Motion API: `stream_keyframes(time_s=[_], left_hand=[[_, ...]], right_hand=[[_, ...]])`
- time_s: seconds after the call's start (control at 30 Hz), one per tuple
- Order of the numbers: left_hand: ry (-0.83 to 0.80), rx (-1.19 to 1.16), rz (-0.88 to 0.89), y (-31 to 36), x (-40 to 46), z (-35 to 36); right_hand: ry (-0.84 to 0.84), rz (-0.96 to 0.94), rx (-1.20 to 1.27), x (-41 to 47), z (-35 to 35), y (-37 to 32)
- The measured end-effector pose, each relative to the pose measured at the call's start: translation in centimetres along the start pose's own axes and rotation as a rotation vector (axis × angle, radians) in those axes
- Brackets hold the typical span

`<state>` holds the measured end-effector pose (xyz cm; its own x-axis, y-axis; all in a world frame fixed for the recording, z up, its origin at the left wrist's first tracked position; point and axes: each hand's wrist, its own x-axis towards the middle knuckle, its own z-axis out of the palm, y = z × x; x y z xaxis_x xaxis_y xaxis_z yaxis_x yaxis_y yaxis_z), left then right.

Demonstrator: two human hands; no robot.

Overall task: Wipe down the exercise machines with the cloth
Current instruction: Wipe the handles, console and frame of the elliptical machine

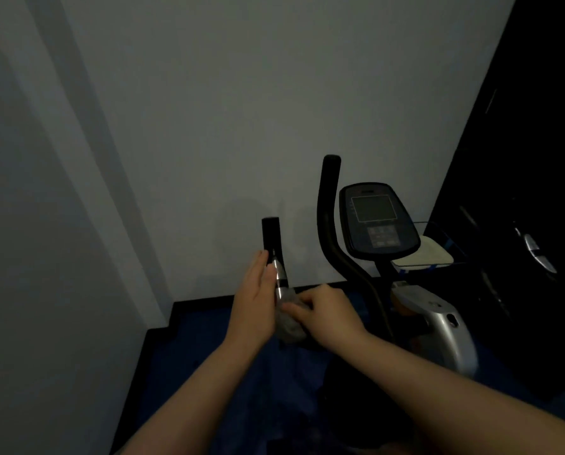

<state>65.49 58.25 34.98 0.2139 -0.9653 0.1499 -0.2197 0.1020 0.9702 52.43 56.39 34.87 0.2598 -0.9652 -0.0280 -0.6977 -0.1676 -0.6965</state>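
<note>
The right hand point(327, 311) grips a grey cloth point(291, 325) wrapped round the exercise bike's left handlebar point(276, 254), likely rubbing its chrome section. The left hand point(256, 300), fingers straight, rests flat against the bar, apparently steadying it.

Scene dim and underexposed overall. The grey wall point(241, 93) is evenly lit, with a broad soft shadow band at upper left. Right edge falls to near black. Small glare on the chrome handlebar tube point(279, 280). Image soft, slightly noisy; straight lines lean toward the frame edges.
</note>
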Motion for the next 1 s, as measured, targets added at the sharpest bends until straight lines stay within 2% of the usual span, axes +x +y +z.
stream_keyframes(time_s=[0.07,0.23,0.3,0.43,0.5,0.6,0.77,0.9,1.0], left_hand=[[-0.034,-0.014,0.008,-0.4,0.7,0.1],[-0.124,-0.052,0.046,-1.3,2.8,-0.9],[-0.159,-0.059,0.068,-1.5,3.4,-1.5],[-0.172,-0.001,0.181,-1.6,4.8,-2.2],[-0.174,0.002,0.22,-1.3,5.6,-2.6],[-0.177,-0.003,0.256,-0.9,6.5,-3.4],[-0.251,-0.003,0.272,-0.8,7.7,-3.8],[-0.29,-0.023,0.295,-1.1,7.9,-3.5],[-0.287,-0.045,0.271,-1.4,8.2,-3.6]], right_hand=[[-0.018,0.001,-0.045,0.5,-0.8,0.2],[0.331,0.0,0.28,3.1,0.8,-3.3],[0.306,0.009,0.217,2.7,1.4,-3.1],[0.152,0.058,0.03,3.3,-0.6,-1.8],[0.256,0.018,0.105,5.5,-1.4,-2.9],[0.439,-0.041,0.359,7.4,-0.1,-4.7],[0.392,-0.03,0.292,6.8,0.7,-2.8],[0.536,-0.122,0.478,9.0,-0.3,-5.1],[0.535,-0.083,0.436,8.0,1.4,-4.4]])
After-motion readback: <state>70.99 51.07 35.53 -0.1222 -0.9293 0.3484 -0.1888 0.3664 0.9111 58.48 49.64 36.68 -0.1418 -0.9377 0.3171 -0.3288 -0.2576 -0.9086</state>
